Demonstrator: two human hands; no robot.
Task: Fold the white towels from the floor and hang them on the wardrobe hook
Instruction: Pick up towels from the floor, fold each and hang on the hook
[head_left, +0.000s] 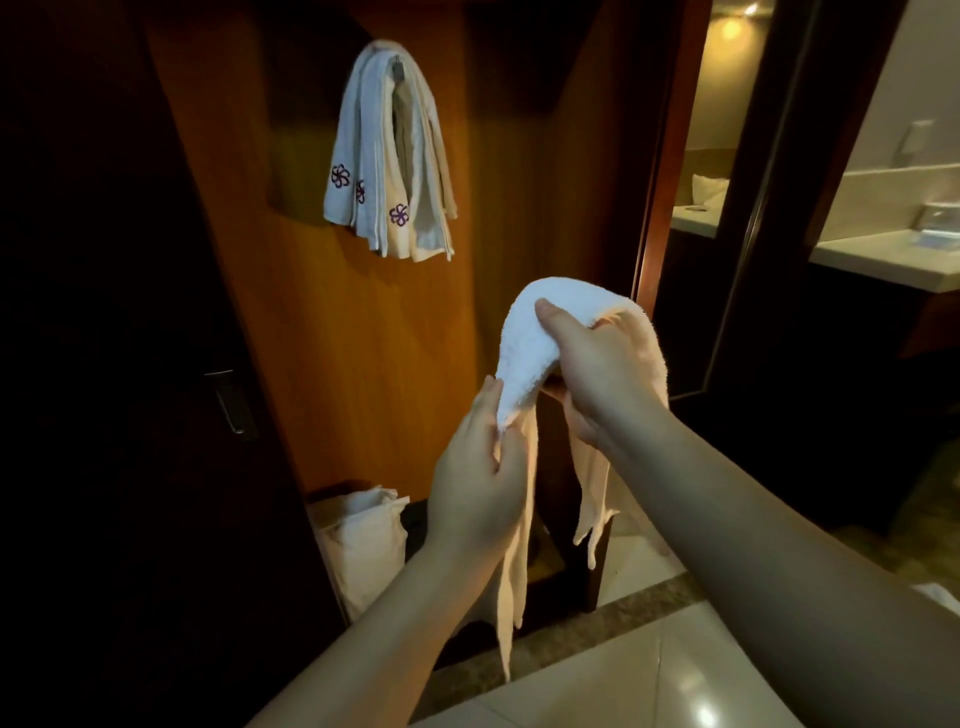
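The left hand (480, 486) pinches the lower fold of a white towel (530, 353), while the right hand (597, 364) grips its top, holding it mid-air before the wardrobe (332, 338). Folded towels (387, 156) hang on the hook (397, 66).

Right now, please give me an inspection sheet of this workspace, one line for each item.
Surface: pale tiled floor, glossy.
Job's things: white towel held in the air, ends hanging; folded towels on the hook.
Clutter: white bag at the wardrobe's foot.
Grippers: left hand pinches one end; right hand grips the top.
Cables: nothing seen.
Surroundings: wooden wardrobe, dark door handle, lit counter at right.
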